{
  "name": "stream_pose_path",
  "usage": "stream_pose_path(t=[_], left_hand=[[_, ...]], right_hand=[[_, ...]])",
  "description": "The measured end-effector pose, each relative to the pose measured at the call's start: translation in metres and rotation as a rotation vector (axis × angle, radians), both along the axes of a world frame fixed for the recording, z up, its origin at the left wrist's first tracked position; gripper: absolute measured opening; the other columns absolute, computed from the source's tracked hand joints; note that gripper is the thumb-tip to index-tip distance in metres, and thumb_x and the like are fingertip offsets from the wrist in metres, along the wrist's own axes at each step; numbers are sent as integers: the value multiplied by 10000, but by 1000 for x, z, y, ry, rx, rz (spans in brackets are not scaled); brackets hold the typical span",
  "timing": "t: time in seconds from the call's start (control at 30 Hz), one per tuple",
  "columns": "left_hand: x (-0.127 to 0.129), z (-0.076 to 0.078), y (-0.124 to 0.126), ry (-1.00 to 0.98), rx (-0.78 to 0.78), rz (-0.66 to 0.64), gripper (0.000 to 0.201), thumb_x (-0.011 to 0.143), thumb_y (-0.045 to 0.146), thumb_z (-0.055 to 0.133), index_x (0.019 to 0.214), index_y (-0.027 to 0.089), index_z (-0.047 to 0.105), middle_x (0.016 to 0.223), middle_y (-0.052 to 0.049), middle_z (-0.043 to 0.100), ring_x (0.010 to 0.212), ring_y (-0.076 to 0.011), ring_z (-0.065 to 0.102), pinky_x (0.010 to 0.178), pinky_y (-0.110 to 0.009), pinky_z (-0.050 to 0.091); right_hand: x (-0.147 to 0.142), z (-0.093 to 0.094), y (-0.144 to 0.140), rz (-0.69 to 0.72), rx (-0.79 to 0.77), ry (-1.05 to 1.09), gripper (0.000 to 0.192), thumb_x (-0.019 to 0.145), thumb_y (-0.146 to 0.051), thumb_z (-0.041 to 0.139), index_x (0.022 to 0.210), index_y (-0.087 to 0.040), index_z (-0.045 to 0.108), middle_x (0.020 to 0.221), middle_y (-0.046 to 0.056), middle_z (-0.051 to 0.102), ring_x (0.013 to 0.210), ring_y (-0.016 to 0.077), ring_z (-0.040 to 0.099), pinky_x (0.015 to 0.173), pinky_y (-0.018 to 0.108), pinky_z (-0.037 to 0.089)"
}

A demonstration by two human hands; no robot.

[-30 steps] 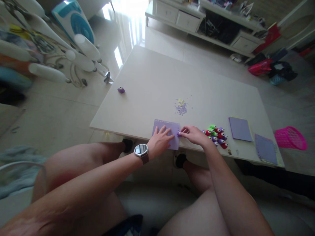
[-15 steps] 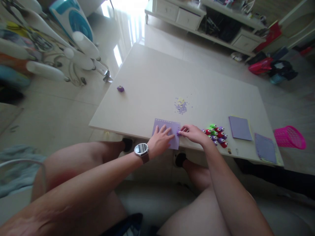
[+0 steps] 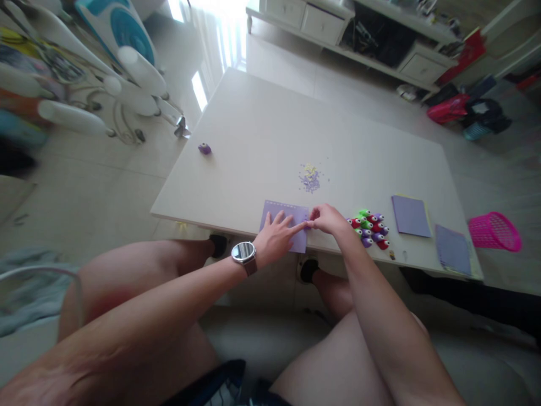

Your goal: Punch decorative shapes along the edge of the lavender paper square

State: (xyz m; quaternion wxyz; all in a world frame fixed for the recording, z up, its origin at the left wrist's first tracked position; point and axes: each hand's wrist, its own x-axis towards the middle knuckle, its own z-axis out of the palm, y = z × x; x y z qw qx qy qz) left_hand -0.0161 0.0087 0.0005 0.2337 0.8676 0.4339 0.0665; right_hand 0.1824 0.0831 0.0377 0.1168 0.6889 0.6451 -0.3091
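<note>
Left hand: your left hand (image 3: 276, 239), a watch (image 3: 244, 254) on its wrist, lies flat with fingers spread on the purple sheet (image 3: 282, 223) at the lower centre of the frame, forefinger stretched to the sheet's right edge.
Right hand: your right hand (image 3: 329, 220) is curled shut at that same edge, fingertips meeting the left forefinger; whatever it pinches is too small and too hidden to name.
Sheet: it rests on the counter (image 3: 262, 141) at the near rim, its lower corner hanging just over the edge, with a row of small marks along its top border.
Just right of the hands: a cluster of small craft punches (image 3: 369, 228), red, green and purple, sits beside your right wrist.
Further right: two more purple sheets, one (image 3: 409, 215) near the punches and another (image 3: 453, 256) at the counter's right corner.
Above the hands: a scatter of paper bits (image 3: 310, 179) lies mid-counter; a lone purple punch (image 3: 204, 149) stands well apart toward the upper left.
Off the counter: a pink basket (image 3: 494, 232) stands on the floor at the right.
Risk: with the sheet overhanging the rim, any easing of your left palm could let it slide or skew under the right hand's pressure.
Risk: your right forearm passes close to the punches; a sideways sweep could knock them off the edge.
</note>
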Motion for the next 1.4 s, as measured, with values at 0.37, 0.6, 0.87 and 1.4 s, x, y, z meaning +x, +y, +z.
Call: stream_pose_path(t=[0.37, 0.6, 0.87, 1.4], left_hand=[[2, 1, 2, 24, 12, 21, 537, 958, 211, 547, 1489, 228, 471, 1505, -157, 535, 1457, -396, 384, 1186, -720, 321], [3, 4, 1, 34, -7, 30, 479, 956, 220, 541, 1430, 188, 486, 1498, -179, 539, 1485, -417, 360, 1176, -742, 317], [1, 6, 1, 58, -3, 51, 471, 951, 220, 546, 1418, 172, 498, 1515, -188, 522, 1486, -427, 358, 1182, -742, 320], [1, 7, 1, 82, 3, 72, 485, 943, 177, 505, 1428, 172, 513, 1539, -180, 510, 1488, -421, 354, 1194, -745, 310]], right_hand=[[6, 6, -1, 68, -4, 65, 156, 840, -313, 825, 871, -172, 766, 875, 64, 795, 793, 181, 705, 665, 244, 467], [15, 14, -17, 93, 53, 46, 273, 805, -273, 846, 1046, -186, 752, 1070, 84, 790, 948, 214, 718, 790, 262, 502], [8, 1, -19, 227, 116, -4, 115, 885, -174, 704, 982, -198, 760, 1011, 78, 794, 936, 205, 708, 805, 242, 474], [22, 8, -16, 193, 139, -68, 319, 804, -90, 680, 1108, -174, 725, 1180, 112, 761, 1057, 231, 685, 869, 271, 477]])
